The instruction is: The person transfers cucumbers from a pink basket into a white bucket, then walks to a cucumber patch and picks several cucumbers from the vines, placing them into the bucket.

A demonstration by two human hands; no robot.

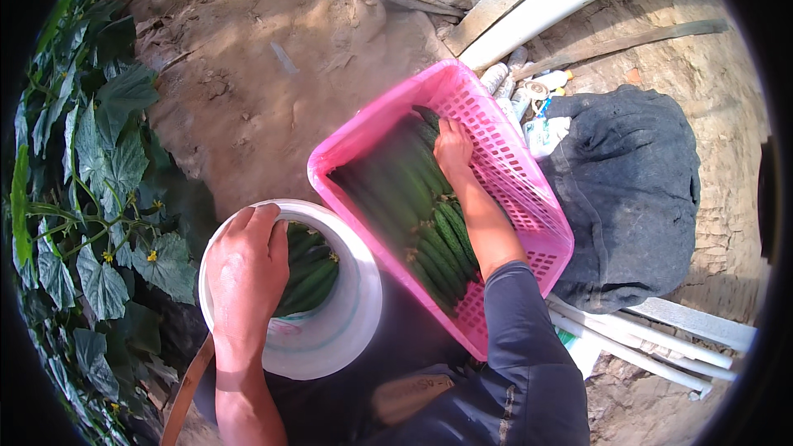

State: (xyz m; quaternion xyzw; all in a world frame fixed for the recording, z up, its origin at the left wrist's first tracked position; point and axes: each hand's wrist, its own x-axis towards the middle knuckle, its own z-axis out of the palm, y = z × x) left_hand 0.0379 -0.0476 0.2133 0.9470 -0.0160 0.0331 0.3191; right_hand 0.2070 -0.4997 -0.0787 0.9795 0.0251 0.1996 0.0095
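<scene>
My left hand [248,260] lies over the left rim of a white plastic bucket [328,347], its fingers curled on the far edge. Several cucumbers [313,279] are inside the bucket, partly covered by that hand. To the right stands a pink plastic crate [353,130] with slotted walls and a clear film liner. Rows of dark green cucumbers [396,179] lie side by side in it. Inside the crate, near its far right wall, my right hand [454,145] grips a cucumber [426,115] whose end sticks out past the fingers; the fingertips are hidden.
Leafy cucumber plants [105,155] with yellow flowers line the left side. A dark cloth bundle [626,198] sits right of the crate, near empty-looking bottles [520,87]. White pipes [644,347] lie at lower right; a thick white pipe [570,0] and boards lie beyond on bare soil.
</scene>
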